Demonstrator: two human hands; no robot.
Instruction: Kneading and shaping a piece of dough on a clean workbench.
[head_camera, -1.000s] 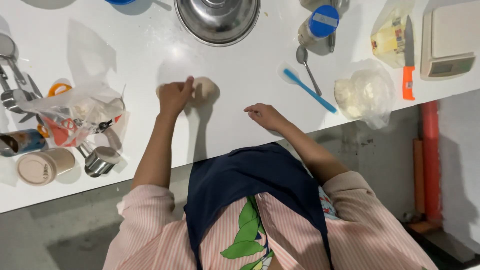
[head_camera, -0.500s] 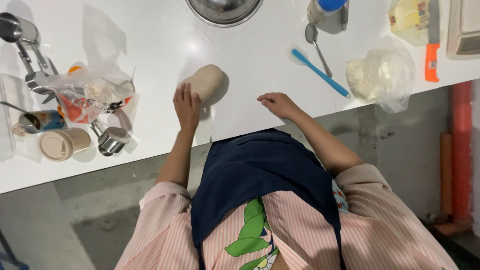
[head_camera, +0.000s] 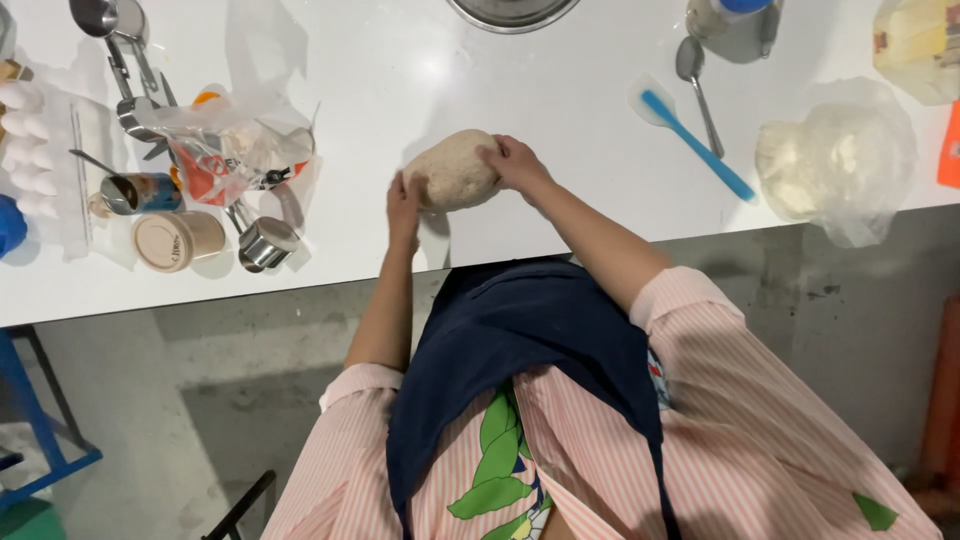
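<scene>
A person in a pink striped shirt and dark blue apron stands at a white counter (head_camera: 560, 90) and holds a ball of dough (head_camera: 452, 170) between both hands. The left hand (head_camera: 404, 198) presses flat against the dough's left side, fingers spread and pointing up along it. The right hand (head_camera: 516, 163) curls over the dough's right side, fingers wrapped on top. So both hands grasp the dough, which sits near the counter's front edge, directly ahead of the person's body; whether it rests on the surface or is lifted just off it cannot be told.

Left of the dough lies a crumpled clear plastic bag (head_camera: 235, 145) with red and orange packets inside. Below that bag stand a small steel cup (head_camera: 265, 244) and a round beige lid (head_camera: 172, 241), with a small tin can (head_camera: 140, 192) just beside them. Metal measuring spoons (head_camera: 110, 25) lie farther left and up.

Right of the dough, a blue spatula (head_camera: 695, 143) lies at a slant, with a metal spoon (head_camera: 697, 88) just above it. Farther right sits a clear bag of white flour (head_camera: 835, 160). Straight above the dough, at the picture's top edge, the rim of a steel bowl (head_camera: 512, 12) shows.
</scene>
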